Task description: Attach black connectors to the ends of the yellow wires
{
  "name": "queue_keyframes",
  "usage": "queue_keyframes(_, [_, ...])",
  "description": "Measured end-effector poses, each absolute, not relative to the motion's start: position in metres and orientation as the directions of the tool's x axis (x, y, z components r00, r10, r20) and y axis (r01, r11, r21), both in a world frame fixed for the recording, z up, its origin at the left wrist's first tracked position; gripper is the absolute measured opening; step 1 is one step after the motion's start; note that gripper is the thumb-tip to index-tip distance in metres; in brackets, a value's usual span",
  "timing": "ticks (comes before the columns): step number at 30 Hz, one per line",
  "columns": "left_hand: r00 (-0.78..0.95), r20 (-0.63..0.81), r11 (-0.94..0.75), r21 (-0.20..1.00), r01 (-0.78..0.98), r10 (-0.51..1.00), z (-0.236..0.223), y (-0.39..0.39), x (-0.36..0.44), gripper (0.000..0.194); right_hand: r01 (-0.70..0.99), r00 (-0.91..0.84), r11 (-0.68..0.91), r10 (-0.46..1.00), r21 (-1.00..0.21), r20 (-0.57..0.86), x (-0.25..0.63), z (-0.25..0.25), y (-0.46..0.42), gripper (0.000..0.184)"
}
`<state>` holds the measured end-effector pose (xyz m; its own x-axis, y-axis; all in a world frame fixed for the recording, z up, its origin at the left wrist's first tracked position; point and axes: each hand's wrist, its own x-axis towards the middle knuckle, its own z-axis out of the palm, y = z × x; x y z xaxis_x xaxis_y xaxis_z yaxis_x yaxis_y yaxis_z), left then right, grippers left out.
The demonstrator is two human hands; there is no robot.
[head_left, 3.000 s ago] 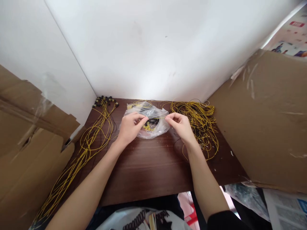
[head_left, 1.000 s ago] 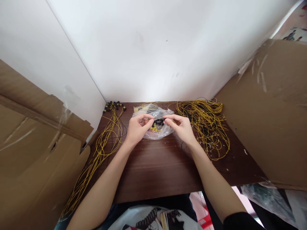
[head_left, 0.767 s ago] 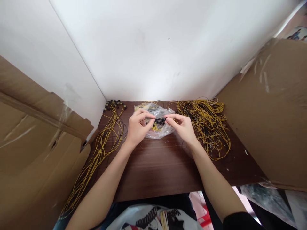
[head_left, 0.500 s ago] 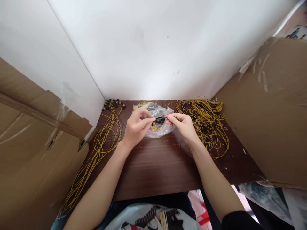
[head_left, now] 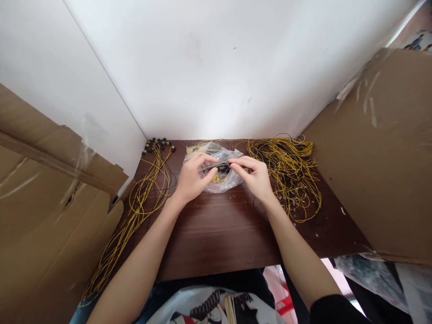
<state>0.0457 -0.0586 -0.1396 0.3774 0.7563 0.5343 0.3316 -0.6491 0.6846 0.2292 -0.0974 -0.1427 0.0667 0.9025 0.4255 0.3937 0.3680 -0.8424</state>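
Over a clear plastic bag (head_left: 232, 182), both my hands meet with their fingertips close together. My left hand (head_left: 194, 177) is closed in a pinch on a slim dark grey tool (head_left: 208, 167), too small to identify surely. Opposite it, my right hand (head_left: 254, 175) pinches the end of a thin black and yellow wire (head_left: 222, 165), partly hidden by the fingers. Inside the open bag lie small yellow parts (head_left: 218, 178) and black ones.
To the right is a tangled heap of yellow and black wires (head_left: 286, 166). At the left a bundle of yellow wires (head_left: 135, 211) with black ends (head_left: 160, 144) hangs toward the table's front edge. Cardboard panels (head_left: 378, 157) flank the brown table (head_left: 219, 238); a white wall (head_left: 216, 90) stands behind.
The slim grey tool now shows between my left thumb and fingers. My right fingers have shifted slightly left, closer to the left hand, and straightened.
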Motion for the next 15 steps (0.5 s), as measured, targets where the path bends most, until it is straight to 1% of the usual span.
queue_keyframes(3, [0.359, 0.358, -0.468, 0.835, 0.29, 0.862, -0.1406, -0.0592, 0.0473, 0.017, 0.4, 0.044, 0.404, 0.888, -0.823, 0.457, 0.2283, -0.1436, -0.0973, 0.017])
queue_keyframes(6, [0.345, 0.253, -0.352, 0.899, 0.263, 0.904, -0.142, -0.0604, 0.0482, 0.021, 0.408, 0.028, 0.404, 0.891, -0.819, 0.454, 0.227, -0.1437, -0.098, 0.017])
queue_keyframes(9, [0.376, 0.226, -0.325, 0.919, 0.225, 0.899, -0.1425, -0.062, 0.0493, 0.022, 0.408, 0.004, 0.393, 0.902, -0.824, 0.432, 0.2253, -0.1432, -0.099, 0.018])
queue_keyframes(15, [0.354, 0.258, -0.346, 0.914, 0.213, 0.899, -0.1441, -0.062, 0.0512, 0.019, 0.393, 0.016, 0.361, 0.917, -0.846, 0.398, 0.2201, -0.1458, -0.0989, 0.019])
